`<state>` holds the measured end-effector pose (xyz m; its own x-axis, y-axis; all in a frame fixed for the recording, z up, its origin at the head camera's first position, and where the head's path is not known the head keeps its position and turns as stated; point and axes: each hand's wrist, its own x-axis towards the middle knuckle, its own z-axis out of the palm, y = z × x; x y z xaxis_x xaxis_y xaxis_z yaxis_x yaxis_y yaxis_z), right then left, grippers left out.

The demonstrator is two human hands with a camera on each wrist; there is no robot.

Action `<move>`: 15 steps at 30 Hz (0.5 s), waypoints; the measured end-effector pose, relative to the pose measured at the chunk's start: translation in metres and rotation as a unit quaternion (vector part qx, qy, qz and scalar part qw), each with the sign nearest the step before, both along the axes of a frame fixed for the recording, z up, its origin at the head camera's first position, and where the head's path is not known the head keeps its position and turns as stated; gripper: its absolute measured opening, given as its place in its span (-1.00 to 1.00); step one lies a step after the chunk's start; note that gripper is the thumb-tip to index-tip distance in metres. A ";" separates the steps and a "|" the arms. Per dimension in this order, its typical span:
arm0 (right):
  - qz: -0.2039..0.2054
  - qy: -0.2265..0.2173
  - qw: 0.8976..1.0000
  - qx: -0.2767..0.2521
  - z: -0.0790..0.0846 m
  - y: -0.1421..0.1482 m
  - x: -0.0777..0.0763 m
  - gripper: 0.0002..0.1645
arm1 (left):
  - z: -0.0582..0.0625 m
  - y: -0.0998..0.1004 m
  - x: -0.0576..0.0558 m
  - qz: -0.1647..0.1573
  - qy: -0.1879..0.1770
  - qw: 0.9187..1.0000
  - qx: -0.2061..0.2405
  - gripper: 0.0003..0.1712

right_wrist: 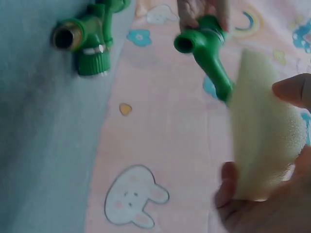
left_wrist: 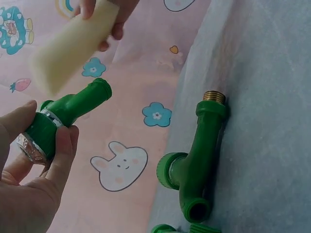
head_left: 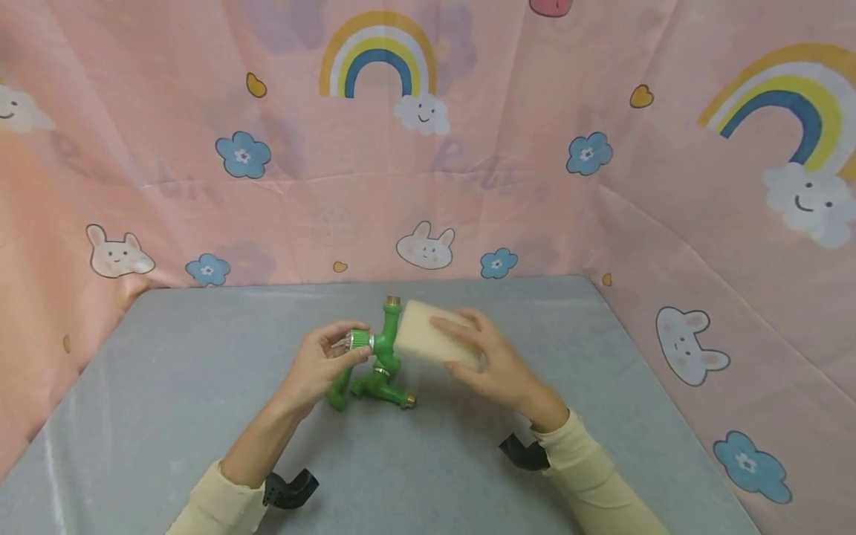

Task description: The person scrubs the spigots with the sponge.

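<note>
My left hand (head_left: 314, 368) grips a green tap (head_left: 385, 343) by its ribbed knob, thumb on one side and fingers on the other. The tap's brass-threaded end points away from me. My right hand (head_left: 501, 364) holds a cream block-shaped sponge (head_left: 424, 334) between thumb and fingers. Sponge and tap are side by side, and in the right wrist view the sponge's edge (right_wrist: 243, 107) overlaps the end of the tap's pipe (right_wrist: 214, 70). Below the held tap, a second green tap (head_left: 388, 390) lies on the table, its brass thread toward the right.
Another green piece (head_left: 339, 392) lies on the table just left of the second tap, partly hidden by my left hand. The grey table (head_left: 200, 371) meets a pink patterned cloth (head_left: 301, 215) at the back and sides. Black curved pieces (head_left: 290, 490) stick out by both sleeves.
</note>
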<state>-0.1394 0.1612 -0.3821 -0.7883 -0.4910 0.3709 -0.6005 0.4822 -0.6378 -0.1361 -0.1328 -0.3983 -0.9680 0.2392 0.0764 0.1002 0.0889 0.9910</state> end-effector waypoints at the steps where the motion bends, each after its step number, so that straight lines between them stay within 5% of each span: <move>1: 0.007 0.028 1.000 0.003 -0.001 -0.003 0.001 -0.27 | 0.000 0.000 0.000 -0.004 -0.003 1.000 -0.001 -0.51; 7: 0.027 0.135 0.988 0.063 -0.010 -0.020 0.006 -0.23 | 0.002 0.005 0.002 -0.006 -0.008 1.000 -0.016 -0.46; 15: -0.014 0.172 0.979 0.105 -0.008 -0.014 0.004 -0.23 | 0.003 0.002 0.002 0.039 -0.005 0.999 -0.029 -0.54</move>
